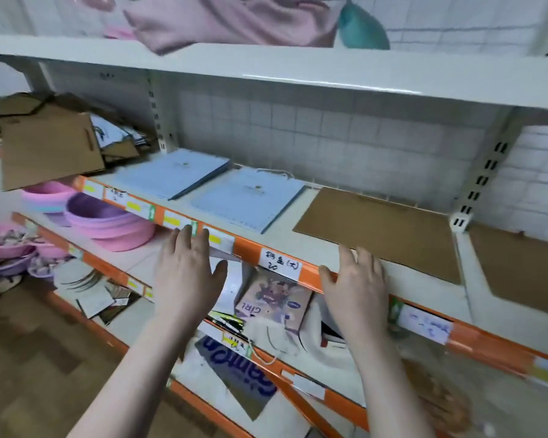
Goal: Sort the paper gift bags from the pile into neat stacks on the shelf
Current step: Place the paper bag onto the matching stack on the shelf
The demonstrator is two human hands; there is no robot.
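pale blue bags [246, 200], plain brown bag [382, 230], orange shelf edge [310, 276], pink-purple basins [108, 218]

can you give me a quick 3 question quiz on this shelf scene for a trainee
1. True or false: the left hand grips a bag.
2. Which lies on the middle shelf nearest the right hand? A: the flat brown bag B: a blue bag stack C: a pink basin
3. Fill in: the unsorted brown bag pile sits at the shelf's ____ end.

Key: 1 false, both hands are open. 2 A. 3 left.
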